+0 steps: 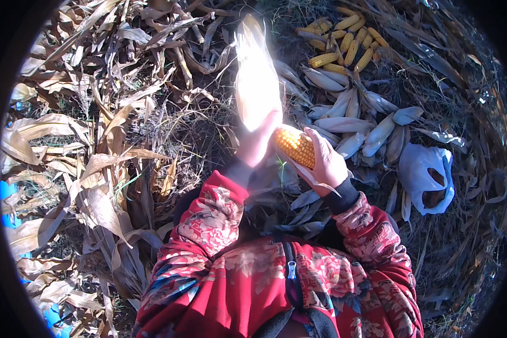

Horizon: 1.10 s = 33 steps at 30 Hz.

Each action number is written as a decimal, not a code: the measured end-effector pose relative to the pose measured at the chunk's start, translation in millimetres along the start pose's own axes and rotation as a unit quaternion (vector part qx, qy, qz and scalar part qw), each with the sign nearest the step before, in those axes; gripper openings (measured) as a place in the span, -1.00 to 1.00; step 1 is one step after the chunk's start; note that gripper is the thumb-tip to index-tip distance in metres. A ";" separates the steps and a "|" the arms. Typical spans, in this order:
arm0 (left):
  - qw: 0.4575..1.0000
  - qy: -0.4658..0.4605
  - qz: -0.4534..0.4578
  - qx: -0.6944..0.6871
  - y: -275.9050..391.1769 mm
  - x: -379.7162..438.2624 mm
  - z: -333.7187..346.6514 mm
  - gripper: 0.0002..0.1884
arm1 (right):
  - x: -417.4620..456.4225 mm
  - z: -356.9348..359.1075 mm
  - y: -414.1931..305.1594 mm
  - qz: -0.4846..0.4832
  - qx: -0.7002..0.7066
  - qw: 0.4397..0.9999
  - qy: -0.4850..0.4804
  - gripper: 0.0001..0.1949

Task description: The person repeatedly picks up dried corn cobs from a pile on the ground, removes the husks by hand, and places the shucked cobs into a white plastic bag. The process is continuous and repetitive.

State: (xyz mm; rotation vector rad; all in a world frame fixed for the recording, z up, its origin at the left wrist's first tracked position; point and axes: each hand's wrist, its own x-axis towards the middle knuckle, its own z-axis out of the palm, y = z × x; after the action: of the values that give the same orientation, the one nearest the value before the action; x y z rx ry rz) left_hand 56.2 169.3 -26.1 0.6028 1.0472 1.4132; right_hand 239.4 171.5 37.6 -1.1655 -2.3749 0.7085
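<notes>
My right hand [330, 162] is wrapped around a corn ear [295, 147]. Its yellow kernels show on the upper side, and pale husk still covers the side toward my palm. My left hand [258, 141], just left of the ear's tip, grips a long pale corn husk [257, 80] that points away from me. Glare washes out most of this husk and part of the left hand, so its fingers are hard to make out. Both hands are close together in front of my chest.
Several bare yellow corn cobs [350, 42] lie in a heap at the far right. Nearer are several ears in pale husks [346, 124]. A white plastic bag [424, 177] sits on the right. Dry corn stalks and leaves [105, 169] cover the ground at left.
</notes>
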 end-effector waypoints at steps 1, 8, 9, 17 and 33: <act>0.998 -0.003 -0.020 -0.056 -0.4 -1.0 1.9 -0.60 | -2.1 -2.1 -1.9 -0.003 0.017 1.000 0.002 -0.31; 0.975 -0.010 -0.085 -0.206 -0.2 -7.2 5.8 -0.61 | -8.0 -2.5 -7.1 0.037 0.134 0.990 -0.010 -0.30; 0.983 -0.028 -0.069 -0.169 -4.6 -7.2 -0.4 -0.62 | -7.9 -1.6 -7.7 0.025 0.134 0.991 -0.004 -0.32; 0.919 -0.133 -0.160 -0.336 10.8 -20.6 17.9 -0.62 | 10.5 -20.3 12.4 0.196 0.572 0.796 0.028 -0.48; 0.982 -0.051 -0.067 -0.170 25.7 -22.9 -18.5 -0.46 | -1.9 -75.1 41.1 0.254 0.585 0.750 0.175 -0.71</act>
State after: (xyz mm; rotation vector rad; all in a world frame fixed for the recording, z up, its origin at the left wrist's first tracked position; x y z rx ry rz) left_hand 31.1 145.9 -7.3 0.3444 0.7285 1.3868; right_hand 306.8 211.4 72.2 -1.1116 -0.8497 1.6243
